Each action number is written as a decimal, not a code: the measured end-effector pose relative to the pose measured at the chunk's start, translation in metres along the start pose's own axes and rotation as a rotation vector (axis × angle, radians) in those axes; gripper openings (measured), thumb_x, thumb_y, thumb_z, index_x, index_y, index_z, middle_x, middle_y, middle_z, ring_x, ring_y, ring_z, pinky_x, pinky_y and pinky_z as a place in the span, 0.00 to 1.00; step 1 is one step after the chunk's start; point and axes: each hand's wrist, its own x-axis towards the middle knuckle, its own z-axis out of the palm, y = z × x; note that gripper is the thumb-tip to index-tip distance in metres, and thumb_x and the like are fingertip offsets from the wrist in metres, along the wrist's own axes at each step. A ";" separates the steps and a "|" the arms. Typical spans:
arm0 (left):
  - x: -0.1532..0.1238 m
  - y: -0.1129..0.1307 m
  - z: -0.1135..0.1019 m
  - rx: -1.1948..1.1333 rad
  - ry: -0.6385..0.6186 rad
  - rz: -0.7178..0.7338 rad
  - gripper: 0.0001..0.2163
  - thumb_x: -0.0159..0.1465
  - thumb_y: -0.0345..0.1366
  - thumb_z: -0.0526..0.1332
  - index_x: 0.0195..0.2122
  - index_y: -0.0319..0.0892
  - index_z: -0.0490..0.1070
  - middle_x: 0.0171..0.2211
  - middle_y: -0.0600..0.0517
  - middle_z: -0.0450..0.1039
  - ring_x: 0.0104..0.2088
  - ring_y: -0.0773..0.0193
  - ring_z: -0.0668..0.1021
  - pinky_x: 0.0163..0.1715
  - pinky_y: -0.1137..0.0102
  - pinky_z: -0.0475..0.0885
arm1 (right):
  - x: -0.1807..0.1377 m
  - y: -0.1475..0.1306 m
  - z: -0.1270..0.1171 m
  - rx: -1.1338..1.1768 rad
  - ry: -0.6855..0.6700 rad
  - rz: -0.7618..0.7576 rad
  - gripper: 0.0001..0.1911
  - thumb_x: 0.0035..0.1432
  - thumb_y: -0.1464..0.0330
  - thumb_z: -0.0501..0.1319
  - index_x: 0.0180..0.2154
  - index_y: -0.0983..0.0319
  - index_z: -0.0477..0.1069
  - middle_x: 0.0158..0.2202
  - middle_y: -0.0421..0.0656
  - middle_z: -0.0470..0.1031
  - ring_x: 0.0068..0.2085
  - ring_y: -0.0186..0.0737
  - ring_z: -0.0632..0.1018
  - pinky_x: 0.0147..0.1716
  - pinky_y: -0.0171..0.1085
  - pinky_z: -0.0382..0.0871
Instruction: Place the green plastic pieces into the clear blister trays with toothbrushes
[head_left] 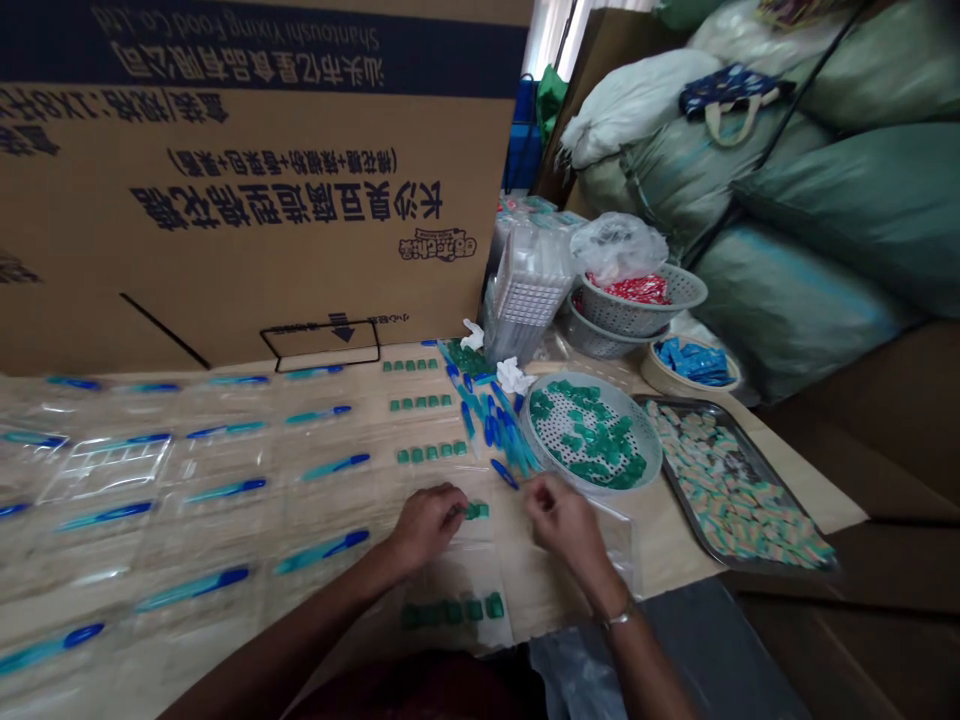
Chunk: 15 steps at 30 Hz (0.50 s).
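My left hand (429, 522) is over the near part of the table, its fingers curled together beside a few small green jelly-like pieces (478, 511). What its fingertips hold, if anything, is hidden. To its right, my right hand (561, 515) is closed with thumb and fingers together; I cannot make out anything in it. A blue pen-shaped item (504, 474) lies just beyond the right hand. Nearer my body is a row of green pieces (453, 611) on clear plastic. Farther off are more short rows of green pieces (431, 453).
Clear plastic trays (217, 455) with blue pen-shaped items cover the left. A perforated bowl (534, 455) of green pieces stands right of a pen-shaped pile (501, 425). Beyond are a metal tray (699, 540) of striped pieces, stacked baskets (679, 292), a large carton (300, 270) and sacks (817, 290).
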 end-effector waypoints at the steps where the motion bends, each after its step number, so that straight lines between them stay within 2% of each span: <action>1: 0.000 -0.001 0.000 -0.019 0.006 -0.013 0.09 0.57 0.28 0.55 0.34 0.44 0.72 0.31 0.53 0.75 0.33 0.63 0.75 0.34 0.72 0.67 | 0.004 0.003 -0.006 -0.055 0.099 0.018 0.13 0.50 0.79 0.53 0.37 0.63 0.70 0.34 0.46 0.73 0.36 0.43 0.73 0.37 0.37 0.66; 2: 0.000 -0.001 0.001 -0.033 0.011 -0.024 0.08 0.56 0.28 0.55 0.34 0.44 0.72 0.30 0.53 0.74 0.32 0.64 0.75 0.33 0.72 0.67 | 0.007 0.003 -0.009 -0.090 0.147 -0.013 0.17 0.49 0.80 0.53 0.41 0.64 0.69 0.38 0.49 0.72 0.41 0.45 0.72 0.41 0.40 0.65; 3: 0.000 -0.002 0.001 -0.046 0.014 -0.031 0.08 0.56 0.28 0.55 0.34 0.44 0.72 0.29 0.54 0.74 0.30 0.64 0.75 0.32 0.72 0.66 | 0.009 -0.001 -0.009 -0.088 0.128 -0.097 0.20 0.48 0.81 0.53 0.44 0.63 0.69 0.42 0.50 0.71 0.45 0.47 0.70 0.45 0.42 0.64; 5: 0.000 -0.002 0.001 -0.066 0.015 -0.037 0.08 0.56 0.28 0.54 0.32 0.44 0.71 0.28 0.54 0.73 0.29 0.65 0.74 0.31 0.73 0.66 | 0.011 -0.013 -0.002 0.002 -0.043 -0.326 0.21 0.50 0.81 0.54 0.45 0.60 0.68 0.45 0.47 0.70 0.48 0.45 0.69 0.48 0.43 0.63; 7: 0.000 -0.004 0.002 -0.088 0.021 -0.041 0.08 0.56 0.27 0.54 0.31 0.43 0.71 0.28 0.54 0.72 0.28 0.65 0.73 0.30 0.73 0.65 | 0.010 -0.028 0.013 0.067 -0.189 -0.455 0.15 0.54 0.79 0.56 0.42 0.58 0.70 0.40 0.43 0.72 0.44 0.43 0.70 0.46 0.43 0.64; 11: 0.000 -0.007 0.002 -0.143 0.034 -0.059 0.07 0.54 0.27 0.55 0.31 0.43 0.69 0.26 0.56 0.71 0.26 0.66 0.72 0.28 0.74 0.64 | 0.004 -0.042 0.037 0.035 -0.211 -0.414 0.06 0.56 0.75 0.59 0.35 0.59 0.71 0.33 0.41 0.73 0.38 0.42 0.71 0.42 0.42 0.65; 13: 0.000 -0.008 0.001 -0.170 0.022 -0.052 0.08 0.53 0.28 0.57 0.34 0.43 0.70 0.28 0.56 0.71 0.26 0.67 0.72 0.27 0.74 0.64 | 0.004 -0.039 0.038 0.039 -0.201 -0.423 0.06 0.55 0.75 0.60 0.35 0.59 0.71 0.33 0.41 0.73 0.39 0.41 0.72 0.44 0.42 0.64; 15: -0.001 -0.007 0.000 -0.163 0.010 -0.044 0.09 0.54 0.30 0.57 0.35 0.44 0.71 0.30 0.55 0.72 0.26 0.67 0.72 0.27 0.74 0.64 | 0.010 -0.027 0.028 0.087 -0.168 -0.435 0.06 0.56 0.75 0.59 0.36 0.59 0.71 0.35 0.41 0.73 0.40 0.41 0.72 0.44 0.40 0.64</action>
